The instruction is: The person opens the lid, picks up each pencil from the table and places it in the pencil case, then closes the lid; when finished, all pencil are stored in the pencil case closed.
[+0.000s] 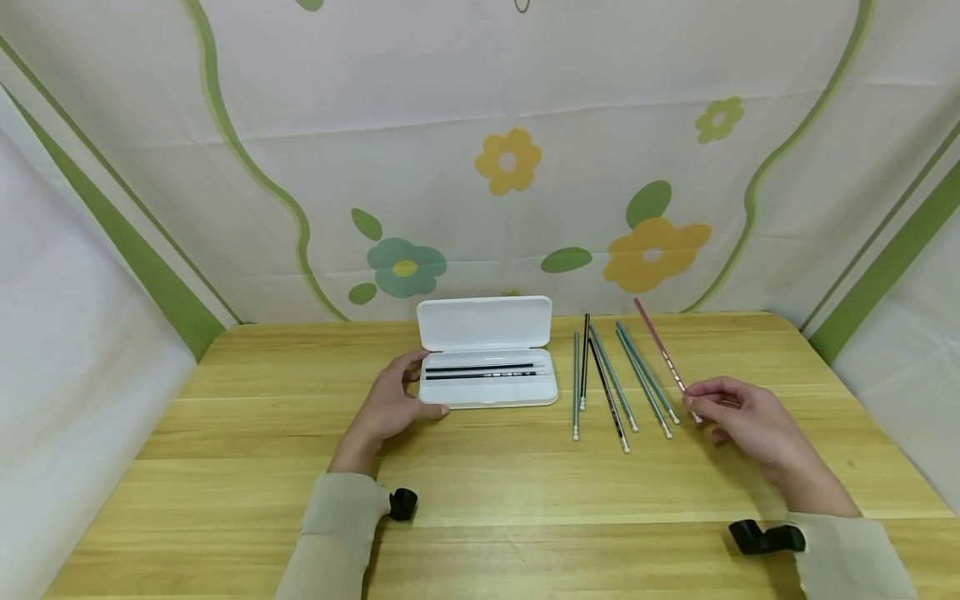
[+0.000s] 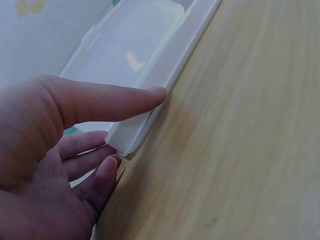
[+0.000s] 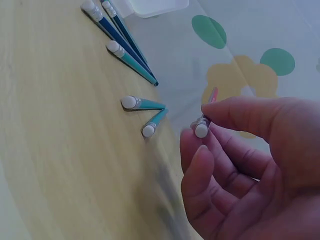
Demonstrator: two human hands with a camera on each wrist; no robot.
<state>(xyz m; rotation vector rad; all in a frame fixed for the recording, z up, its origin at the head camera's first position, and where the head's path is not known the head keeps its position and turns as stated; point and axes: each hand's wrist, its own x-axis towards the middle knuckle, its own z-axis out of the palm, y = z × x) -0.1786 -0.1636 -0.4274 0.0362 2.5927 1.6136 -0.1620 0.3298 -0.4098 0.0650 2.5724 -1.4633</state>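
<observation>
A white pencil case (image 1: 487, 398) lies with its lid (image 1: 484, 323) raised at the back, two dark pencils (image 1: 480, 376) lying lengthwise inside. My left hand (image 1: 390, 404) holds the case's left end, thumb along the front edge and fingers round the far left corner. To the right, my right hand (image 1: 750, 417) pinches a pink pencil (image 1: 654, 337) near its white eraser end, between thumb and fingers. In the right wrist view, that pencil's eraser (image 3: 201, 131) points at the camera. Left of this hand, several teal and black pencils (image 1: 609, 383) lie on the table, erasers towards me.
The wooden table (image 1: 480, 492) ends at the back against a white curtain (image 1: 450, 167) printed with flowers and leaves. Loose pencils lie between the case and my right hand. Black camera mounts (image 1: 765, 537) sit at both wrists.
</observation>
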